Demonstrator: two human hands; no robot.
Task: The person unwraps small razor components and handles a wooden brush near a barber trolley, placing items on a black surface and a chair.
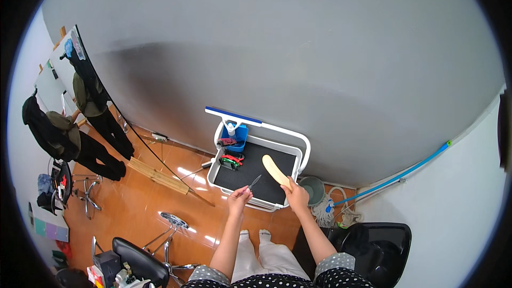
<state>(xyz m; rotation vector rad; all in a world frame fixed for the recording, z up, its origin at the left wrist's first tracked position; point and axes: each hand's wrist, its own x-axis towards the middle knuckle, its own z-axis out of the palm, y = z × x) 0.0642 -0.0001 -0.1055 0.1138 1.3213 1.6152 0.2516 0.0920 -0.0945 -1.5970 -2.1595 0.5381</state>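
Over the near edge of a white trolley [213, 175], my left hand [239, 200] pinches a slim, dark, pointed tool [255, 181], too small to name for certain. My right hand [297, 196] grips one end of a long, pale yellow, slightly curved piece [274, 168]; its smooth far end points up and left, above the trolley's black mat [256, 165]. The two held things are apart. In the trolley's left part are a blue bin [240, 141], a white bottle [231, 128], a red-and-black brush [227, 142] and a cluster of red and green items [231, 161].
A grey bucket [314, 188] and a string mop [322, 214] stand right of the trolley; a black basin [389, 234] is nearer. At left are a stool [175, 220], a black chair [136, 256], wooden strips [157, 175], and a person [64, 136] beside a mirror [95, 88].
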